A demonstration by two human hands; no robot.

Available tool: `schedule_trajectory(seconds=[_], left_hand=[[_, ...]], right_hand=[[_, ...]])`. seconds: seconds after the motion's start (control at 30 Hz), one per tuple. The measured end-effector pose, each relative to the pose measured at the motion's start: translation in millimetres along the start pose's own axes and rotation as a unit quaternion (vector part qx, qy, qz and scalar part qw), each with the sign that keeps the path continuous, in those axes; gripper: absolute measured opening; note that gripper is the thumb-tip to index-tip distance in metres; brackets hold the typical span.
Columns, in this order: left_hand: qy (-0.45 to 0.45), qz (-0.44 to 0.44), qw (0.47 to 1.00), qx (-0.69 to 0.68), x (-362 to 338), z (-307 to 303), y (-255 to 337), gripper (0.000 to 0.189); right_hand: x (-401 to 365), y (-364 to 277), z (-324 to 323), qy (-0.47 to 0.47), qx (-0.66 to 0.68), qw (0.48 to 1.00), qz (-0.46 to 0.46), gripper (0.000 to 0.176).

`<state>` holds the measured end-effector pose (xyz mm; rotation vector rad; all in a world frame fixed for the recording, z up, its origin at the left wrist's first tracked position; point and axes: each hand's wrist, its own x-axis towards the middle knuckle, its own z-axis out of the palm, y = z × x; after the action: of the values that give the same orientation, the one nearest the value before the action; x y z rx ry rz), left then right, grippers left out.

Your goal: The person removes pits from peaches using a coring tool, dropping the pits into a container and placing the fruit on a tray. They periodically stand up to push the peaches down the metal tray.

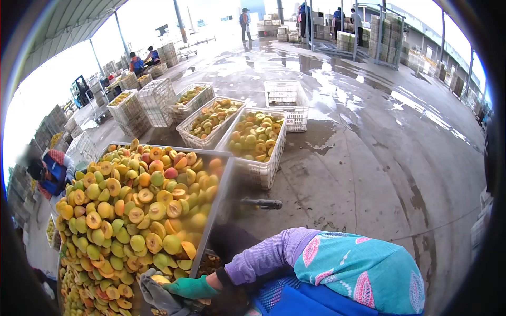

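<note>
My left hand (pixel 156 293), in a grey glove, is closed around a cut yellow peach (pixel 159 279) at the bottom of the view. Against it from the right comes my right hand (pixel 192 287) in a green glove, its fingers drawn together at the fruit; I cannot tell what they grip. A purple sleeve (pixel 263 259) with a dark cuff covers my right forearm. Both hands are over the near right corner of a large metal-edged table (pixel 220 181) heaped with halved peaches (pixel 136 215). Dark scraps (pixel 210 263) lie in a gap beside the table edge.
Beyond the table stand white crates of peaches (pixel 263 171) and a crate (pixel 301 113) with little in it. A dark handle (pixel 262 203) juts out right of the table. A co-worker (pixel 55 171) leans in at the left. Wet concrete (pixel 369 158) stretches to the right.
</note>
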<state>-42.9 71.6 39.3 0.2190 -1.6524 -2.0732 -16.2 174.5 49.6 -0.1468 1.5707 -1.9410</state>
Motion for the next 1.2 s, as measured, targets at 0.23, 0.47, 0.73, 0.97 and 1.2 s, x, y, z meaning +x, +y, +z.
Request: schedule_trajectory(seconds=[0.23, 0.47, 0.73, 0.97, 1.2], left_hand=[[-0.335, -0.072, 0.924, 0.169, 42.7, -8.6, 22.0, 0.028], [-0.475, 0.385, 0.643, 0.462, 45.3, -39.5, 21.3, 0.021], [-0.065, -0.1, 0.977, -0.174, 5.7, -42.2, -2.3, 0.017], [-0.269, -0.136, 0.95, 0.087, 10.4, -66.6, 21.7, 0.02], [-0.128, -0.198, 0.972, -0.021, -11.1, -77.3, 23.0, 0.041]], right_hand=[[9.7, 11.5, 5.3, -0.065, 0.192, 0.979, 0.027, 0.051], [-2.1, 9.6, -11.8, -0.156, 0.242, 0.947, 0.142, 0.045], [8.4, 10.9, 12.3, -0.212, 0.372, 0.883, 0.192, 0.034], [6.2, 43.0, 29.0, -0.296, 0.416, 0.831, 0.221, 0.037], [-1.4, 18.6, 29.5, -0.292, 0.353, 0.862, 0.218, 0.037]])
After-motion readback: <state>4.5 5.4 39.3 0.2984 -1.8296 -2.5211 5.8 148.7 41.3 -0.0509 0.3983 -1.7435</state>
